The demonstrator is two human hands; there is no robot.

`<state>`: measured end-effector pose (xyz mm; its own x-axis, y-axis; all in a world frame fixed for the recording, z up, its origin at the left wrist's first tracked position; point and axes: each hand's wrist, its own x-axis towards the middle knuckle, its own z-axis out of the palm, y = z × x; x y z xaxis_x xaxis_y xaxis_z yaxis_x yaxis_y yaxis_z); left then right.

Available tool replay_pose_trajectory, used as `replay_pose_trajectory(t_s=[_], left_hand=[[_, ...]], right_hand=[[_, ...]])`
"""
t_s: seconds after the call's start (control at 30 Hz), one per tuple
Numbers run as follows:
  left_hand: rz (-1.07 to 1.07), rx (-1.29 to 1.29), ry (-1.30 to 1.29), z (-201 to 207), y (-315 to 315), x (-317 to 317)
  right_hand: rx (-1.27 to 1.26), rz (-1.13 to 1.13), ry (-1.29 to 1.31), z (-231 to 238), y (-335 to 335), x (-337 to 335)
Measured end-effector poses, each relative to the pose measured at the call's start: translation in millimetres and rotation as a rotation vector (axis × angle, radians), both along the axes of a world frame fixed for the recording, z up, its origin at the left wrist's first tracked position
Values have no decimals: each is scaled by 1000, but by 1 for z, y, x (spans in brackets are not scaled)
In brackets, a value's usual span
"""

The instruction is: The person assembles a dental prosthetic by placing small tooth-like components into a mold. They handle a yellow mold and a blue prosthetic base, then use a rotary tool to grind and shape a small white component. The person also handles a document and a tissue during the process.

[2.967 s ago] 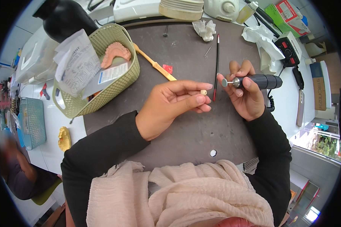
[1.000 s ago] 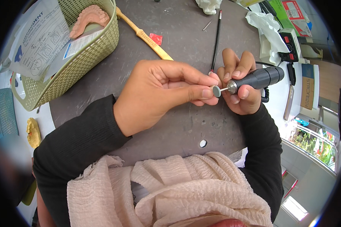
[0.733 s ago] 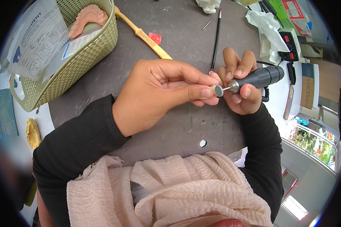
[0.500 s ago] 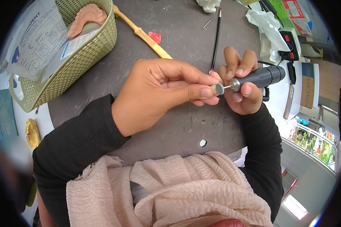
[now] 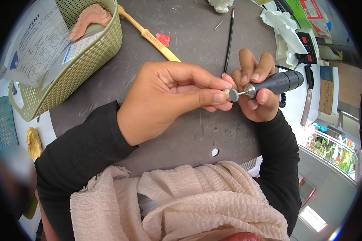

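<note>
Above the table, my left hand [image 5: 165,94] is closed in a pinch on a small cream-coloured dental crown [image 5: 226,93] between thumb and fingertips. My right hand [image 5: 251,109] grips a black rotary handpiece [image 5: 279,82], its metal nose facing left. A round grey grinding disc [image 5: 233,95] sits on the end of its thin shank, right beside the crown. Whether disc and crown touch, I cannot tell. The fingertips of both hands are close together, and the left fingers partly hide the crown.
A green woven basket [image 5: 76,76] with papers and a pink dental cast [image 5: 90,20] stands far left. Behind my hands lie a wooden-handled tool [image 5: 151,38], a red square [image 5: 163,39] and a slim black brush [image 5: 229,40]. A control box [image 5: 307,50] sits at far right.
The grey disc has shifted slightly and turned more face-on, so more of the crown and shank shows. Both hands keep their grip and have barely moved.
</note>
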<state>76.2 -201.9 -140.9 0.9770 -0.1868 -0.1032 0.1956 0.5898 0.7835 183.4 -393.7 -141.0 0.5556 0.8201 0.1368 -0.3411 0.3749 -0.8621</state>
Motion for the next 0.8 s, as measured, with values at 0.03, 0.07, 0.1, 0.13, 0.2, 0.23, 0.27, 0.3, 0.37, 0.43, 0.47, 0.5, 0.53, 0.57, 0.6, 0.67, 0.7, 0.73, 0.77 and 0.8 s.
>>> replay_pose_trajectory(t_s=[0.03, 0.07, 0.1, 0.13, 0.2, 0.23, 0.27, 0.3, 0.37, 0.43, 0.47, 0.5, 0.53, 0.57, 0.6, 0.67, 0.7, 0.73, 0.77, 0.8], left_hand=[[5, -6, -5, -1, 0, 0], [10, -11, -11, -1, 0, 0], [10, -8, -9, -1, 0, 0], [10, -6, -7, -1, 0, 0], [6, -11, -5, -1, 0, 0], [2, -20, -4, -1, 0, 0], [-2, -29, -4, -1, 0, 0], [-2, -30, -2, -1, 0, 0], [-2, -32, 1, -1, -1, 0], [1, -36, -11, -1, -1, 0], [3, -38, -17, -1, -1, 0], [4, -42, -16, -1, -1, 0], [6, -46, -15, -2, -1, 0], [7, -50, -14, -2, -1, 0], [3, -49, -12, -2, -1, 0], [-4, -47, -6, -2, -1, 0], [1, -51, -4, -2, -1, 0], [7, -55, -2, -2, -1, 0], [13, -58, 0, -2, -2, -1], [10, -54, 2, -2, -1, 0]], right_hand=[[-15, 3, -19, 0, 0, 0], [-31, 7, -37, 1, 0, 1], [-46, 8, -56, 1, -1, 1], [-52, 3, -44, 1, -1, 1], [-61, -7, -23, 1, -2, 2], [-35, -14, 7, 2, -1, 1], [-10, -21, 37, 2, 1, -1], [15, -27, 68, 3, 2, -2], [4, 1, 31, 2, 1, 1], [-17, 18, -4, 1, 0, 2], [-32, 20, -23, 1, -1, 2], [-46, 22, -41, 1, -1, 2], [-39, 20, -26, 1, -1, 2], [-33, 17, -11, 1, -1, 2], [-26, 14, 3, 1, -1, 2], [14, 6, 43, 1, 1, 0], [33, 4, 63, 2, 2, 0], [28, 16, 42, 1, 2, 0], [22, 27, 20, 1, 1, 0], [16, 37, -1, 1, 0, 0]])
